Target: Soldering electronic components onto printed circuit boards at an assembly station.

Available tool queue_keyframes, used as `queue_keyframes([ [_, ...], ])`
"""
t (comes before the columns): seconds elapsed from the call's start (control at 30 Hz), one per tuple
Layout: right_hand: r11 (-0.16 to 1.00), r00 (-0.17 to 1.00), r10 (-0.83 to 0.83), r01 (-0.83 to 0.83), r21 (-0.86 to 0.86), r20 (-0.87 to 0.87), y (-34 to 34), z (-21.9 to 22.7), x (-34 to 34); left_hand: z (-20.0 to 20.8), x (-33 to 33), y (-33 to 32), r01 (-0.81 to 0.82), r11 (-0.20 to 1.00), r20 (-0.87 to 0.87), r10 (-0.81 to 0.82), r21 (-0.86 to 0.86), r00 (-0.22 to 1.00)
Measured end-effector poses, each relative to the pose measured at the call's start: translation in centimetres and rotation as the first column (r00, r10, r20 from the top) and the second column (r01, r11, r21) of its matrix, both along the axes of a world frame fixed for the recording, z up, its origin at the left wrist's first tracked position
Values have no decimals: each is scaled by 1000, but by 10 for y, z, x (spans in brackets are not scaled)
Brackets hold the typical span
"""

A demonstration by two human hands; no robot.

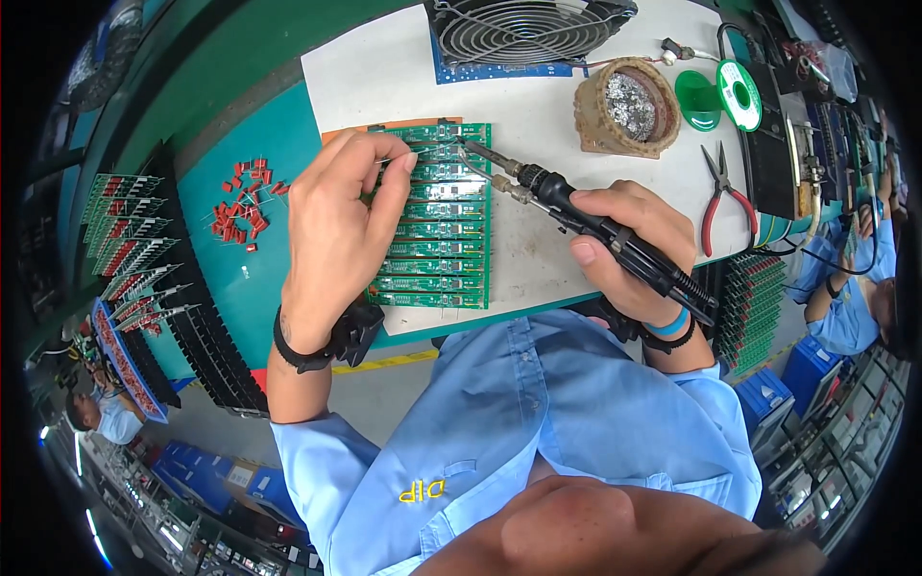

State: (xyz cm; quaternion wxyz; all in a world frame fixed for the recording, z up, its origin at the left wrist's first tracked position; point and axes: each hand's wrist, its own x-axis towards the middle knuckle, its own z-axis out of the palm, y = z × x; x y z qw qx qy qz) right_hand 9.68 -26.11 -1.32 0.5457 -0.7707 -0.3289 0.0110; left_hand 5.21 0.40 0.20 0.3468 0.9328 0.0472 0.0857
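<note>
My right hand (639, 235) is closed around the black handle of a soldering iron (576, 216) with a thin metal feed tube beside its shaft. The iron's tip meets the far end of a green circuit board panel (437, 269), which is divided into several long narrow strips. Over the panel's left side, my left hand (341, 216) is closed in a pinch, thumb against forefinger. A thin wire-like piece shows at its fingertips, too small to name. The hand hides part of the panel's left edge.
Loose red components with wire leads (240, 206) lie left on the green mat. A black rack (206, 336) of boards stands further left. Beyond the panel is a fan (528, 34); to the right are a solder-scrap pot (629, 110), a green solder spool (740, 94) and red-handled pliers (725, 202).
</note>
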Motion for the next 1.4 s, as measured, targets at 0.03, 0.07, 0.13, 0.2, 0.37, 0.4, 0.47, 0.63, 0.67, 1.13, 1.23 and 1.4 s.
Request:
queue_keyframes([
  [0.03, 1000, 1000, 1, -1, -1, -1, 0, 0, 0, 0, 0, 0, 2, 1000, 1, -2, 5, 1000],
  [0.07, 1000, 1000, 2, -2, -1, -2, 0, 0, 0, -1, 1, 0, 4, 1000, 2, -4, 9, 1000],
  [0.13, 1000, 1000, 4, -4, -2, -2, 0, 0, 0, -2, 2, 0, 5, 1000, 3, -5, 14, 1000],
  [0.2, 1000, 1000, 4, -4, -2, -2, 0, 0, -1, -3, 2, 0, 14, 1000, 15, -14, 20, 1000],
  [0.37, 1000, 1000, 5, -5, -2, 2, 0, 0, -1, -1, 2, -1, 7, 1000, 10, -7, 22, 1000],
  [0.4, 1000, 1000, 4, -4, -5, 1, 0, -1, -1, -1, 1, -1, 7, 1000, 11, -8, 22, 1000],
  [0.47, 1000, 1000, 3, -3, -10, 0, 0, -1, -1, 0, 0, 0, -2, 1000, 4, 2, 11, 1000],
  [0.63, 1000, 1000, 6, -6, 1, 11, -2, 2, -2, 2, -3, 1, -27, 1000, 4, 28, -10, 1000],
  [0.67, 1000, 1000, -11, 11, 3, 9, -5, 3, -3, 3, -5, 2, -28, 1000, 6, 28, -9, 1000],
  [1.13, 839, 859, -489, 510, 189, -149, -57, -46, -27, -14, -73, 31, -371, 921, -137, 354, -123, 925],
  [1.23, 850, 875, -479, 482, 213, -68, -60, -56, -29, -13, -69, 22, -337, 941, -148, 328, -34, 933],
  [1.4, 856, 881, -473, 460, 234, -5, -66, -65, -29, -11, -60, 23, -250, 966, -275, 225, -58, 935],
])
